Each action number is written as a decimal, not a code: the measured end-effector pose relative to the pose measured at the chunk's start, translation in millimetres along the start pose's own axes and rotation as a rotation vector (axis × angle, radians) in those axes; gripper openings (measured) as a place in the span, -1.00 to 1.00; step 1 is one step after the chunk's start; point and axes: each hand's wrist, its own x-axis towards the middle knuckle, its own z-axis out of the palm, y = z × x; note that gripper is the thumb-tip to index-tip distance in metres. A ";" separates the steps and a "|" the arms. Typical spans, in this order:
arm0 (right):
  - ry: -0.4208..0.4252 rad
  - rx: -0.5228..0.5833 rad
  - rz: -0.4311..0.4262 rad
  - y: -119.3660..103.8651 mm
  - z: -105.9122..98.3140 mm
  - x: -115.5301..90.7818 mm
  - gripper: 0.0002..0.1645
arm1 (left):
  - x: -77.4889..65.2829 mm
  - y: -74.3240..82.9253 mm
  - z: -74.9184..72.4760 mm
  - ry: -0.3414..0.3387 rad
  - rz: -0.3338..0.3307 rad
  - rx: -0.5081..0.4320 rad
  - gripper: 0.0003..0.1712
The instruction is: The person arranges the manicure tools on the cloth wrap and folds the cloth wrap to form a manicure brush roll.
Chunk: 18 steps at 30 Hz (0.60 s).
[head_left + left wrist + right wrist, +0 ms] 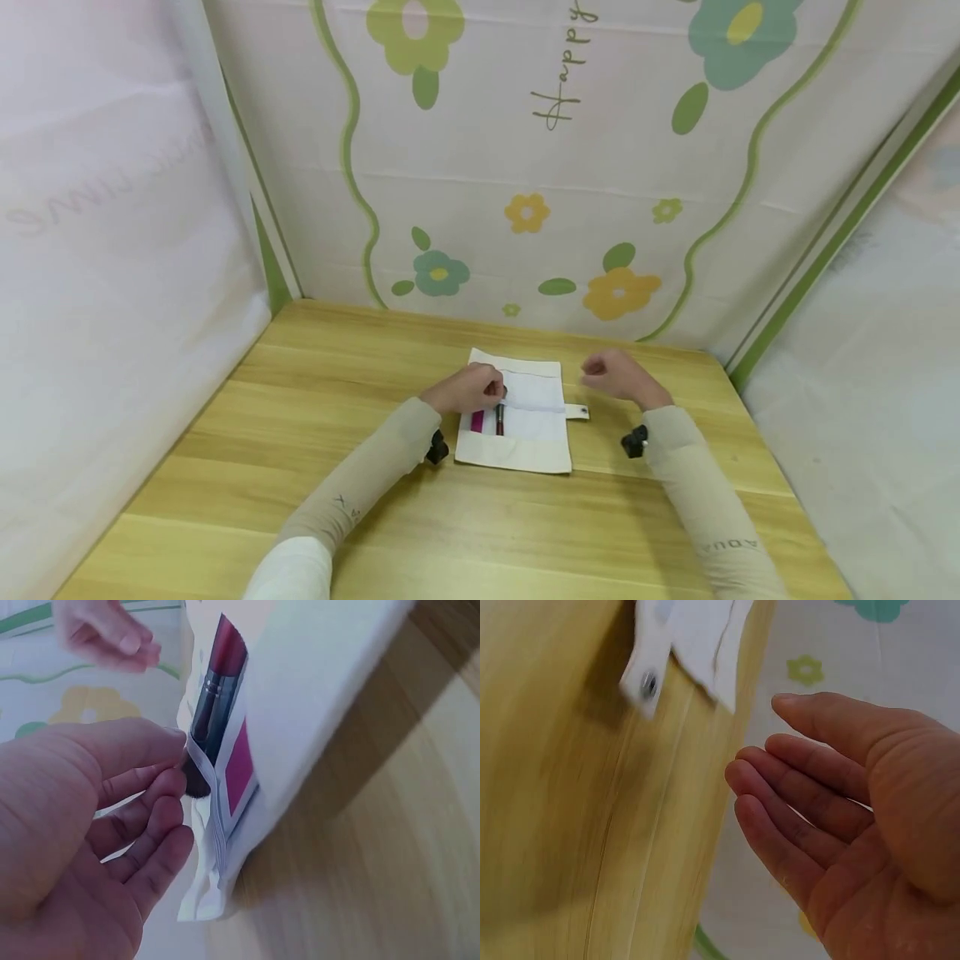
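A white cloth pouch (517, 454) lies unfolded on the wooden table, a snap tab (576, 412) sticking out from its right side. Inside, toward the left, sit a makeup brush (500, 421) with dark bristles and a dark red handle end, and a flat magenta piece (477, 421). My left hand (468, 388) is over the pouch's left part; in the left wrist view its thumb and forefinger pinch a thin white inner edge (201, 759) of the pouch, right by the bristles. Off the pouch's right side, my right hand (618, 375) hovers empty, fingers loosely bent.
The wooden table (360, 358) carries the pouch near its far edge. A flower-printed white cloth (472, 167) hangs just behind it, and plain-looking white cloth walls (127, 317) stand at both sides. Small black wrist cameras (634, 442) sit on both sleeves.
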 end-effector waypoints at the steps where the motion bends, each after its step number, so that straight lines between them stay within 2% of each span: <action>1: 0.004 -0.027 0.006 8.3 -5.1 -5.8 -0.57 | 1.3 0.2 0.4 0.001 0.002 0.003 -0.82; 10: -0.033 -0.205 0.065 63.9 -43.9 -53.3 -0.60 | 10.2 6.5 3.7 0.002 0.014 0.065 -0.79; 14: -0.051 -0.251 0.098 78.1 -50.9 -69.5 -0.67 | 13.7 12.4 4.5 0.005 0.013 0.093 -0.84; 18: -0.055 -0.270 0.111 90.1 -48.0 -82.4 -0.73 | 16.8 18.5 7.4 -0.014 -0.007 0.163 -0.83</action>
